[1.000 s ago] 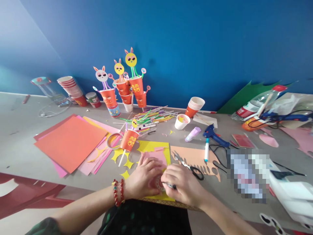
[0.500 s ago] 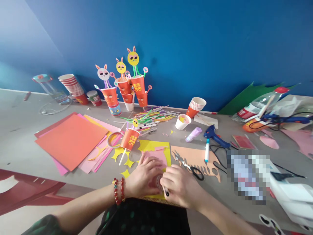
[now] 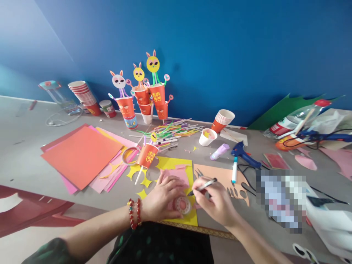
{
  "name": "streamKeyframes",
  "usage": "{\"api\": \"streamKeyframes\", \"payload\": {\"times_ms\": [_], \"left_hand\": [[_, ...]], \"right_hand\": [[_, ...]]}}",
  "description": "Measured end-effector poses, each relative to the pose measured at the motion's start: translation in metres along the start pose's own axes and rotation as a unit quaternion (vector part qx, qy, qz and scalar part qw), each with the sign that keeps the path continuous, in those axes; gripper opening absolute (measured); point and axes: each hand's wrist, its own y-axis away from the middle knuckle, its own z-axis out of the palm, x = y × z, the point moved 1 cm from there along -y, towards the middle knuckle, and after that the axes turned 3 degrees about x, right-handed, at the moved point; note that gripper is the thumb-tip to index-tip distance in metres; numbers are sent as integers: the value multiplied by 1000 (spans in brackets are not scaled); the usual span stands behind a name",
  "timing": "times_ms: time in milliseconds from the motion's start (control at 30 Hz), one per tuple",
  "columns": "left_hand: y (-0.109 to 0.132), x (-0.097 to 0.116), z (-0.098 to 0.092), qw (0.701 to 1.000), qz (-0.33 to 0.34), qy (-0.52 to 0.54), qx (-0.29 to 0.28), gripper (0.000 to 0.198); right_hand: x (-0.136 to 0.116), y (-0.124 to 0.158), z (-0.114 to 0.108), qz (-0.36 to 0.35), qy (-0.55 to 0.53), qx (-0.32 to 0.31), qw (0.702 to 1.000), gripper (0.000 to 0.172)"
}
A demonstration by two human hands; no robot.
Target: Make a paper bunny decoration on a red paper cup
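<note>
My left hand (image 3: 162, 196) presses its fingers on a small roll of tape (image 3: 182, 204) that lies on a pink paper piece (image 3: 178, 176) over a yellow sheet (image 3: 176, 164). My right hand (image 3: 216, 201) is closed round a black pen (image 3: 202, 186), its tip pointing left toward the edge of the tape roll. A red bead bracelet (image 3: 133, 213) circles my left wrist. A peach paper sheet (image 3: 220, 175) with cut-outs lies under and beyond my right hand.
Orange and pink paper sheets (image 3: 82, 156) lie at left. Red cups with bunny heads (image 3: 143, 97) stand by the blue wall. Straws (image 3: 170, 132), cup stacks (image 3: 222, 121), a blue glue gun (image 3: 243, 154), a marker (image 3: 234, 170) and a bottle (image 3: 297, 117) crowd the table.
My right hand has lifted off the paper and swung the pen up, uncovering the tape roll. The scissors beside it are now hidden. The view has drifted slightly.
</note>
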Motion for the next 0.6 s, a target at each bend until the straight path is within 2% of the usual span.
{"api": "streamKeyframes", "payload": {"times_ms": [133,233,333,433,600], "left_hand": [[0,1,-1,1000,-2,-9,0,55],[-1,2,0,1000,-8,-14,3,56],[-1,3,0,1000,-9,-13,5,56],[-1,3,0,1000,-2,-6,8,54],[-1,3,1,1000,13,1,12,52]], "right_hand": [[5,7,-7,37,-25,9,999,15],[12,18,-2,68,-40,14,997,14],[20,30,4,86,-46,49,994,15],[25,41,9,64,-28,57,996,19],[24,48,16,25,5,9,1000,27]]}}
